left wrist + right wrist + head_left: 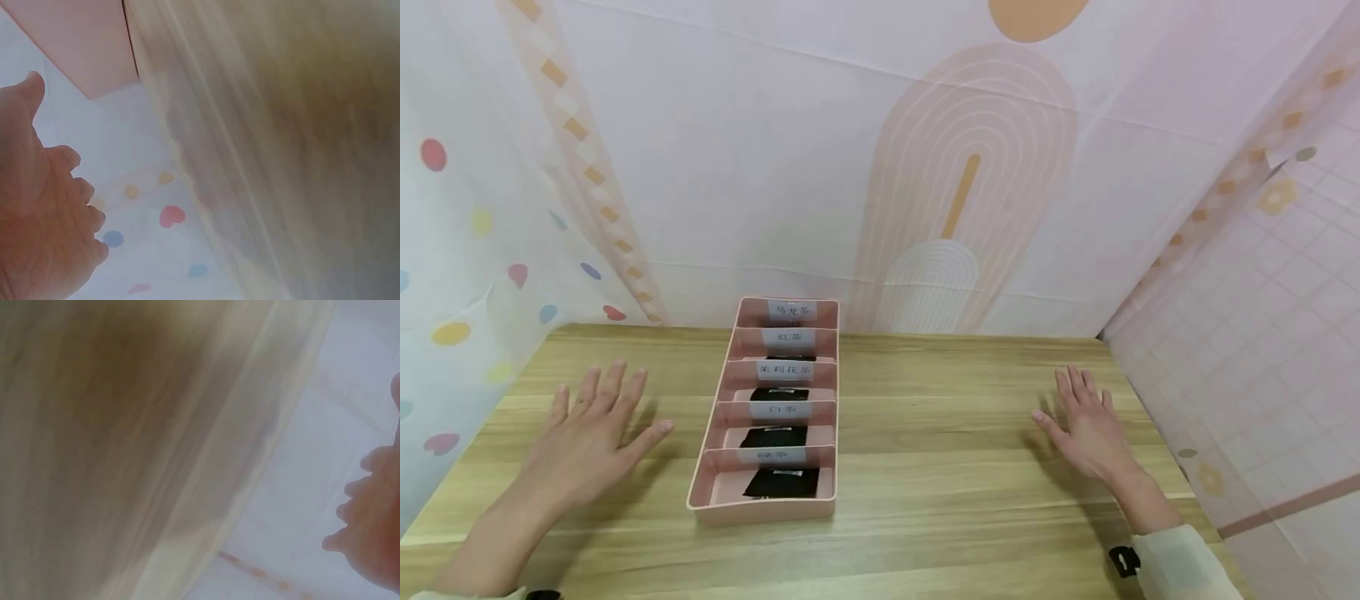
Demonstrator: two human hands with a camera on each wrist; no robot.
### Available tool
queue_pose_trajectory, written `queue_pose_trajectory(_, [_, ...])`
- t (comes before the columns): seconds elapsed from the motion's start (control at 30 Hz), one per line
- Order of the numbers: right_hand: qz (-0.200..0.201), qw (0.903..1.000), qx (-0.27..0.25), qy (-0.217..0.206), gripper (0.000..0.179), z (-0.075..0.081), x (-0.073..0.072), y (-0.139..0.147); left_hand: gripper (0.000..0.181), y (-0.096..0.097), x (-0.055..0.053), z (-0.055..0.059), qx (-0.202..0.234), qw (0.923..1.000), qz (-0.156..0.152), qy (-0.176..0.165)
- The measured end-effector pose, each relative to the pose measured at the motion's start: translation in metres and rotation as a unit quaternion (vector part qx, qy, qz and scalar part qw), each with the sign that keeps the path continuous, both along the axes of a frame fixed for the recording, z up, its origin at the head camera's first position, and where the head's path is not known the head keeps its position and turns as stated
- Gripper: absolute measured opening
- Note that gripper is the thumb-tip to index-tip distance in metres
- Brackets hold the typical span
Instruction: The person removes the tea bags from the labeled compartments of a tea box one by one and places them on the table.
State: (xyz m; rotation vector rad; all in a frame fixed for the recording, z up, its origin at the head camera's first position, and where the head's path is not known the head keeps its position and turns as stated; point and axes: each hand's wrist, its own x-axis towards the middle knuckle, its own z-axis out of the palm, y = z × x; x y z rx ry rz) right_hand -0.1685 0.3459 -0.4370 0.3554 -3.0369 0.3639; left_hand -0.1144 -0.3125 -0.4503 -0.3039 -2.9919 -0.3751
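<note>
A long pink divided box (767, 510) stands on the wooden table, left of the middle. Paper labels with handwritten characters mark its compartments, and black packets (781, 482) lie in several of them; the rearmost compartment's contents are hard to make out. To the box's left, my left hand (583, 446) hovers palm down with its fingers spread, holding nothing. My right hand (1090, 429) is far to the right of the box, also palm down over the table, its fingers extended and nothing in it. Both wrist views show the palms apart from the tabletop.
The wood-grain table (940, 467) reaches back to a patterned cloth (737, 167) hanging behind it. Similar cloth closes off the left side, with coloured dots, and the right side, with a pink grid. A black strap (1124, 562) is on the right wrist.
</note>
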Motion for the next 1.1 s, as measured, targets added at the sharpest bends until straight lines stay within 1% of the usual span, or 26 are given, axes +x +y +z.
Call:
queue_pose_trajectory(0.13, [0.005, 1.0000, 0.000, 0.006, 0.087, 0.001, 0.002, -0.003, 0.087, 0.004, 0.004, 0.002, -0.002, 1.0000, -0.004, -0.001])
queue_pose_trajectory(0.3, [0.010, 0.9999, 0.000, 0.002, 0.087, 0.004, 0.005, -0.008, 0.088, 0.012, 0.009, 0.006, -0.002, 0.9999, -0.011, 0.001])
queue_pose_trajectory(0.5, [0.017, 0.9999, -0.001, 0.001, 0.087, 0.009, 0.008, -0.018, 0.085, 0.019, 0.018, 0.009, 0.011, 0.9995, -0.027, 0.009])
queue_pose_trajectory(0.77, [0.034, 0.9993, -0.002, 0.015, 0.087, 0.012, 0.008, -0.031, 0.079, 0.029, 0.026, 0.010, 0.024, 0.9968, -0.060, 0.048])
queue_pose_trajectory(0.97, [0.048, 0.9984, 0.001, 0.031, 0.084, 0.013, 0.011, -0.040, 0.073, 0.039, 0.033, 0.011, 0.036, 0.9940, -0.081, 0.063])
queue_pose_trajectory(1.1, [0.056, 0.9979, 0.005, 0.034, 0.083, 0.014, 0.011, -0.047, 0.070, 0.045, 0.036, 0.012, 0.032, 0.9928, -0.091, 0.071])
